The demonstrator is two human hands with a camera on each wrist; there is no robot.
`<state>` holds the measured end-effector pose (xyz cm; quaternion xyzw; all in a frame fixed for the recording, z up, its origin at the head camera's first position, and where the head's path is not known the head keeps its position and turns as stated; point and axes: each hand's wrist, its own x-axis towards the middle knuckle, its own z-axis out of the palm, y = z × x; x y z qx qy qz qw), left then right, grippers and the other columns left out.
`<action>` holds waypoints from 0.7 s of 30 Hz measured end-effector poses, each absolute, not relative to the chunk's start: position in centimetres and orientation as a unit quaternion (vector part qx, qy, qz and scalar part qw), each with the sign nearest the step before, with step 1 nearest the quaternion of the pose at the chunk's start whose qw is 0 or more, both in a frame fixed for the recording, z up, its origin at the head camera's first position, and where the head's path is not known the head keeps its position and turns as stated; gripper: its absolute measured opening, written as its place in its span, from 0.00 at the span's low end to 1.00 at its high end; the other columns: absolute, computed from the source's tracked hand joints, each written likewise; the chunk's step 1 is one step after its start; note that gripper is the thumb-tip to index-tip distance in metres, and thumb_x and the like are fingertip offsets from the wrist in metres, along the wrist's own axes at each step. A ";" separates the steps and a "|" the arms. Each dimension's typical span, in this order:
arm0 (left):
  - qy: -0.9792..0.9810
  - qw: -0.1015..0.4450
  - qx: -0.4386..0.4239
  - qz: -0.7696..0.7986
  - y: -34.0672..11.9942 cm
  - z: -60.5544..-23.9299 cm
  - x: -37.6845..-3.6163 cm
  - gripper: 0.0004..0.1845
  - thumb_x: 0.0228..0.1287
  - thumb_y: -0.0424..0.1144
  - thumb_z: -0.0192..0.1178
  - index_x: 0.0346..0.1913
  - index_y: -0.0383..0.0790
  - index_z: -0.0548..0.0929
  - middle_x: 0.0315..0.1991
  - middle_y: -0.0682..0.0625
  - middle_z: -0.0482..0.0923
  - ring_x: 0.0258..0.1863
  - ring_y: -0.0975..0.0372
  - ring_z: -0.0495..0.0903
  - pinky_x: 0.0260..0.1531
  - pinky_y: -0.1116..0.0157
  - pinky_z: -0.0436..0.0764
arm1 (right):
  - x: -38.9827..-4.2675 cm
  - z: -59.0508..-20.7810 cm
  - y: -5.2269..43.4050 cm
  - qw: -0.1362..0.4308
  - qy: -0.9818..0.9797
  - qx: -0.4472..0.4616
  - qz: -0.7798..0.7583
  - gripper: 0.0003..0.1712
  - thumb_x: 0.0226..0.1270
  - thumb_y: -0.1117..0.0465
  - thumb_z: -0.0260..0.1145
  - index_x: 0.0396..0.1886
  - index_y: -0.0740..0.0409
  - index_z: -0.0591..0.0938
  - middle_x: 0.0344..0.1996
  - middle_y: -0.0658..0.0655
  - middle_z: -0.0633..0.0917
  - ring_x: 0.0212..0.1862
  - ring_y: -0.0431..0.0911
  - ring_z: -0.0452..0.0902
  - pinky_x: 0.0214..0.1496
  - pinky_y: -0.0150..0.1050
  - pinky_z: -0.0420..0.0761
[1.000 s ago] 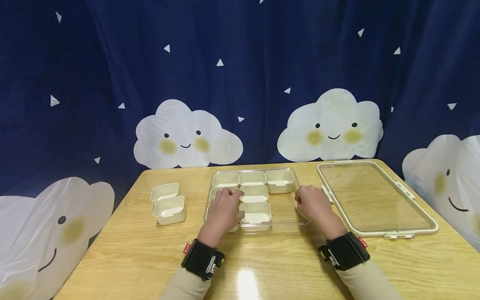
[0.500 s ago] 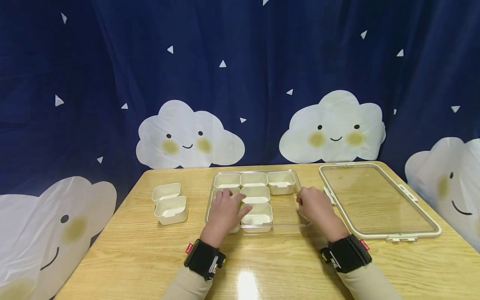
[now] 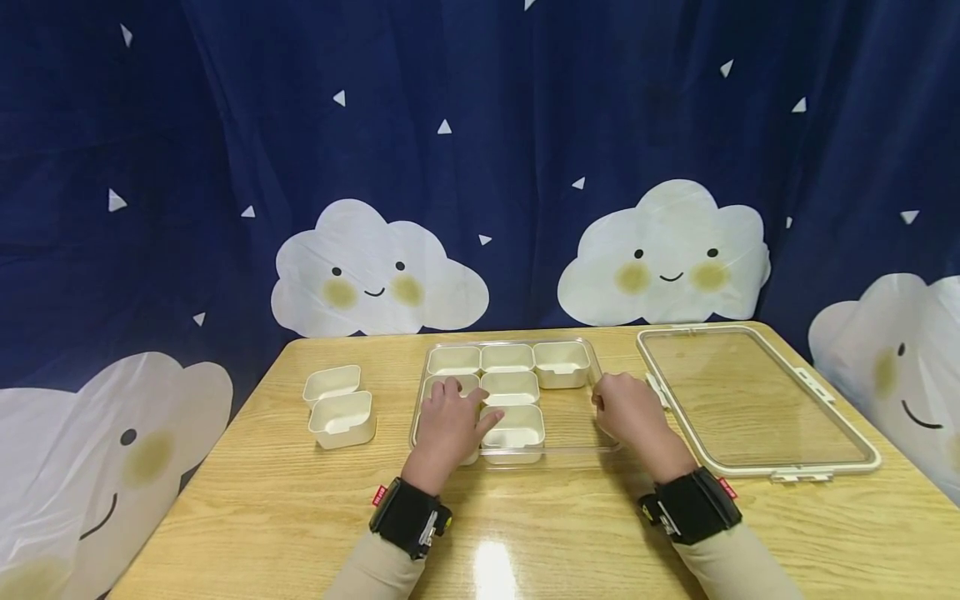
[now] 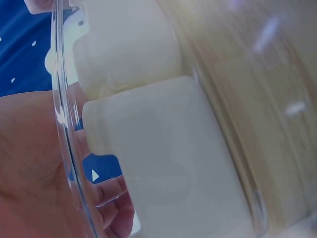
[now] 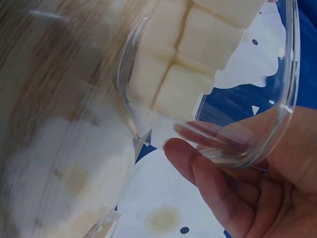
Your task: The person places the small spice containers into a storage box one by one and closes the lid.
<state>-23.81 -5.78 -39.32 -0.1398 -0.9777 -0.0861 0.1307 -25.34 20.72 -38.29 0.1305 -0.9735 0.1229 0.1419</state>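
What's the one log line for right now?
left hand: over cream cups in clear box; right hand: holds box's right edge; two loose cups: on table, left of box; lid: off, right of box

A tray [image 3: 577, 451] is placed mid-frame on the counter [image 3: 262, 517], with cups [image 3: 562, 367] set inside it. Two outer cups [image 3: 342, 418] are placed at centre left, and a lid [image 3: 757, 402] is laid at right.
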 end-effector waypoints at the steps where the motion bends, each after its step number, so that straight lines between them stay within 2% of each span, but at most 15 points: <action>1: -0.978 0.131 -0.138 -0.085 -5.8 -39.3 -23.8 0.26 0.71 0.61 0.58 0.60 0.47 0.84 0.52 0.36 0.74 0.52 0.46 0.72 0.44 0.50 0.76 | -25.3 -38.3 20.7 0.143 -0.973 0.131 0.123 0.27 0.51 0.77 0.58 0.11 0.47 0.56 0.15 0.45 0.53 0.21 0.42 0.50 0.22 0.35 0.51; 11: -0.982 0.125 -0.123 -0.075 -5.6 -39.3 -23.7 0.26 0.70 0.61 0.59 0.60 0.48 0.84 0.49 0.38 0.73 0.50 0.48 0.71 0.43 0.53 0.75 | -25.4 -38.3 20.6 0.144 -0.973 0.133 0.122 0.28 0.51 0.78 0.58 0.11 0.47 0.56 0.15 0.45 0.52 0.21 0.41 0.49 0.22 0.35 0.51; 21: -0.980 0.117 -0.139 -0.077 -5.5 -39.2 -23.8 0.25 0.71 0.61 0.59 0.60 0.49 0.84 0.56 0.36 0.74 0.56 0.45 0.72 0.48 0.49 0.77 | -25.4 -38.5 20.8 0.146 -0.974 0.133 0.114 0.28 0.52 0.77 0.59 0.11 0.46 0.56 0.16 0.45 0.52 0.21 0.42 0.49 0.22 0.36 0.51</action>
